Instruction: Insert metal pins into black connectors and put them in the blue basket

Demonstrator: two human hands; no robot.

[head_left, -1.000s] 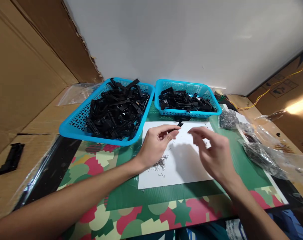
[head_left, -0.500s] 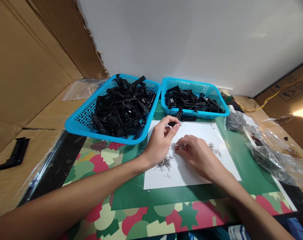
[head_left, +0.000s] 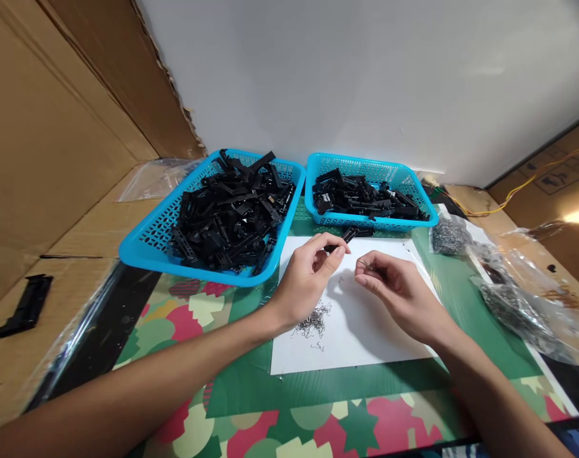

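My left hand (head_left: 308, 277) is closed in a pinch on a black plastic part (head_left: 331, 248), mostly hidden by the fingers, above the white sheet (head_left: 356, 350). Just to the right, my right hand (head_left: 399, 286) is curled around slim metal tweezers (head_left: 367, 263), of which only a little shows. The two hands are apart. A pile of small bent wire springs (head_left: 313, 321) lies on the sheet below my left hand. One loose spring (head_left: 341, 280) rests on the paper between the hands.
Two blue baskets, a left one (head_left: 141, 254) and a right one (head_left: 373, 159), hold many black parts. More black parts (head_left: 359, 233) lie before the right basket. Plastic bags of small metal pieces (head_left: 518, 312) are at right. Another black part (head_left: 25, 305) lies on cardboard at far left.
My right hand has moved right and slightly up, away from my left hand, and turned so the tweezers are tucked in its fingers. My left hand stays nearly in place with the black part.
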